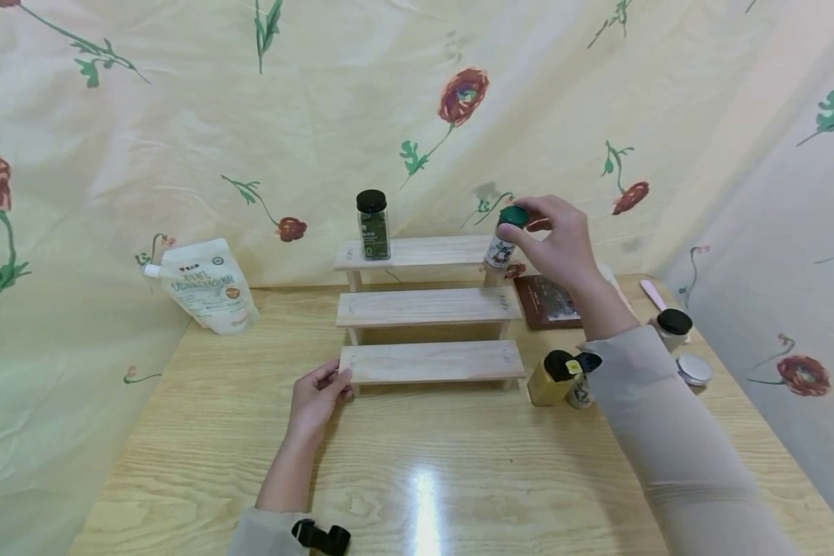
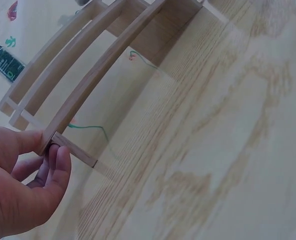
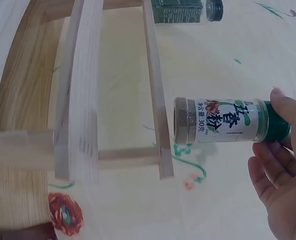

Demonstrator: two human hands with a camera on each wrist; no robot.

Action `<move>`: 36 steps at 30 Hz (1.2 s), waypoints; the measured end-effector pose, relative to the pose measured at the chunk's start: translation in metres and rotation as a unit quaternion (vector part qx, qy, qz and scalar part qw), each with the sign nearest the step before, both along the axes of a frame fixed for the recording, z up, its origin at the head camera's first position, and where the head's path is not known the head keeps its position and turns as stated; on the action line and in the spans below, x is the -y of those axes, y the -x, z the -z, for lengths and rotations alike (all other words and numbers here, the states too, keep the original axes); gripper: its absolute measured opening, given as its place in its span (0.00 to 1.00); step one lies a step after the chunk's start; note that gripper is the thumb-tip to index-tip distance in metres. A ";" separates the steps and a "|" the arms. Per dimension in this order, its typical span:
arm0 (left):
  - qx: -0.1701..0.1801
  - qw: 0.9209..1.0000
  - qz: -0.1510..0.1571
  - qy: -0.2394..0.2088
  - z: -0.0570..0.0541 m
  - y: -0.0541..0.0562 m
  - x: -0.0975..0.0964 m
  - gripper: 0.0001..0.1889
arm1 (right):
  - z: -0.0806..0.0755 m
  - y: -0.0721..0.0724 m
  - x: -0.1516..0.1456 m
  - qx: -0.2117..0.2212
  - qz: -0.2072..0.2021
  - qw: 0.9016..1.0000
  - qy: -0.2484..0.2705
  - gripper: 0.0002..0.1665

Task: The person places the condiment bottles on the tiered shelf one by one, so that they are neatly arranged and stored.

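A three-step wooden rack (image 1: 431, 363) stands on the table against the cloth backdrop. Thumb and fingers of my left hand (image 1: 320, 398) pinch the left end of its lowest step, as the left wrist view also shows. My right hand (image 1: 556, 239) grips the green cap of a spice bottle (image 3: 225, 120) with a white label. This bottle is upright, slightly tilted, at the right end of the top step; its base is very close to the board, and I cannot tell whether they touch. A black-capped jar of green herbs (image 1: 374, 228) stands on the top step's left end.
A white spouted pouch (image 1: 211, 286) stands left of the rack. To the right are a yellow bottle with a black cap (image 1: 549, 378), a small bottle (image 1: 580, 394), a brown packet (image 1: 545, 301), a black-lidded jar (image 1: 672, 324) and a silver-lidded container (image 1: 695, 371).
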State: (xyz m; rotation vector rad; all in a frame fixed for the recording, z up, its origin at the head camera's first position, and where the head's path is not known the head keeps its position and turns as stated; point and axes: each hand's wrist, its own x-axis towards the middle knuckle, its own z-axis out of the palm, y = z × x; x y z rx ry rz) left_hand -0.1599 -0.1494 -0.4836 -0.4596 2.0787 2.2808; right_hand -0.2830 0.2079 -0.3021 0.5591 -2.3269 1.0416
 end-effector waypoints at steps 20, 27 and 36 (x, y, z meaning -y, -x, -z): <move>-0.006 1.000 -0.005 -0.007 0.000 0.000 0.002 0.23 | -0.010 0.027 0.054 0.025 -0.052 0.998 -0.015 0.26; -0.004 1.000 -0.003 -0.005 -0.001 0.000 0.001 0.23 | -0.011 0.038 0.066 0.038 -0.046 0.998 -0.013 0.26; -0.005 1.000 -0.002 -0.014 -0.002 0.001 0.000 0.23 | -0.011 0.049 0.083 0.041 -0.067 0.997 -0.023 0.24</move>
